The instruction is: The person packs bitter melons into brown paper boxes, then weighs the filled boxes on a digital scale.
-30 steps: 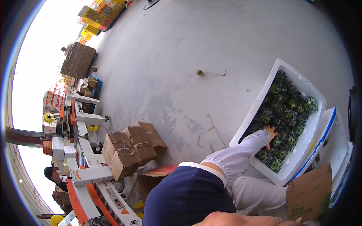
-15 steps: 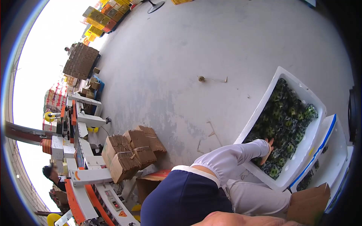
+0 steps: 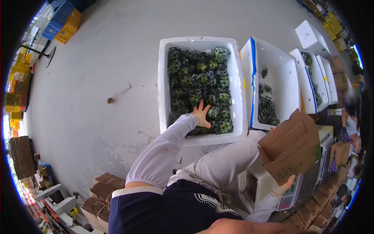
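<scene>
My left hand (image 3: pixel 201 116) reaches into a white foam box (image 3: pixel 164 85), fingers spread, and rests on leafy green bundles (image 3: pixel 202 78) that seem to be wrapped in clear film. The bundles lie in close rows across the box. At the lower right my right hand (image 3: pixel 283 188) grips the bottom edge of an open cardboard box (image 3: pixel 294 150). That box is tilted, its flaps stand up, and its contents are hidden from me. Part of my right hand's fingers is hidden by the carton.
Beside the full box stands a second foam box (image 3: pixel 280 78) with a few greens, then more foam boxes (image 3: pixel 309 37). A scale with a keypad (image 3: pixel 286 202) sits below the carton. Bundled flat cardboard (image 3: pixel 103 191) lies lower left. Another person (image 3: pixel 352 128) works at far right.
My view has swung to the right, bringing the foam boxes to the centre and the carton with my right hand into sight. My left hand is still among the bundles, fingers spread.
</scene>
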{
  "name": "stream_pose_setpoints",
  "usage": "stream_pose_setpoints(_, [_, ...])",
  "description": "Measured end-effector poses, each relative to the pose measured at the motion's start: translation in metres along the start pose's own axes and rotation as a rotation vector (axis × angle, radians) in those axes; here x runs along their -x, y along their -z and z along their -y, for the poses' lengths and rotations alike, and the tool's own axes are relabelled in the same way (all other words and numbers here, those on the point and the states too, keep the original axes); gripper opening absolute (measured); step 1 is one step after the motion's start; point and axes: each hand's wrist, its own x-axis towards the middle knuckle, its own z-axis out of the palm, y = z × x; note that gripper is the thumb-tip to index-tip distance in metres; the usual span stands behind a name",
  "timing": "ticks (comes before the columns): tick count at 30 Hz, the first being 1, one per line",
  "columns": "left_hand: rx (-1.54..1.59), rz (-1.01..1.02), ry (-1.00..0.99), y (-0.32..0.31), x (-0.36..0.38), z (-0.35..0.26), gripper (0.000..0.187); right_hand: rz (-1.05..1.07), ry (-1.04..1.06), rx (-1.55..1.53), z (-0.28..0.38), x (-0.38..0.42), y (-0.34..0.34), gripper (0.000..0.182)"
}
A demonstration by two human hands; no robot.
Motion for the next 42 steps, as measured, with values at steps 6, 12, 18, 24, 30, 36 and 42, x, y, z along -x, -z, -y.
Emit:
stream_pose_setpoints(6, [-0.201, 0.039, 0.200, 0.008, 0.039, -0.045, 0.134, -0.100, 0.099, 0.072, 0.008, 0.056, 0.009, 0.066])
stream_pose_setpoints(12, [-0.346, 0.210, 0.027, 0.019, -0.018, 0.008, 0.120, -0.199, 0.172, 0.084, 0.001, 0.076, 0.015, 0.063])
stream_pose_setpoints(18, [-0.323, 0.212, 0.071, 0.012, 0.021, -0.014, 0.116, -0.139, 0.182, -0.062, -0.023, 0.080, 0.057, 0.061])
stream_pose_setpoints(24, [-0.306, 0.148, 0.098, 0.002, 0.014, -0.024, 0.119, -0.034, 0.136, -0.115, -0.036, 0.074, 0.039, 0.062])
stream_pose_setpoints(30, [-0.185, 0.120, -0.063, 0.005, 0.000, 0.018, 0.088, -0.022, 0.107, -0.151, -0.039, 0.080, 0.057, 0.063])
stream_pose_setpoints(36, [-0.312, 0.152, 0.064, -0.003, 0.031, -0.013, 0.072, -0.042, 0.058, -0.195, -0.039, 0.089, 0.063, 0.063])
stream_pose_setpoints(42, [-0.217, 0.129, 0.027, -0.005, 0.023, -0.004, 0.076, -0.083, 0.098, -0.145, -0.046, 0.089, 0.057, 0.062])
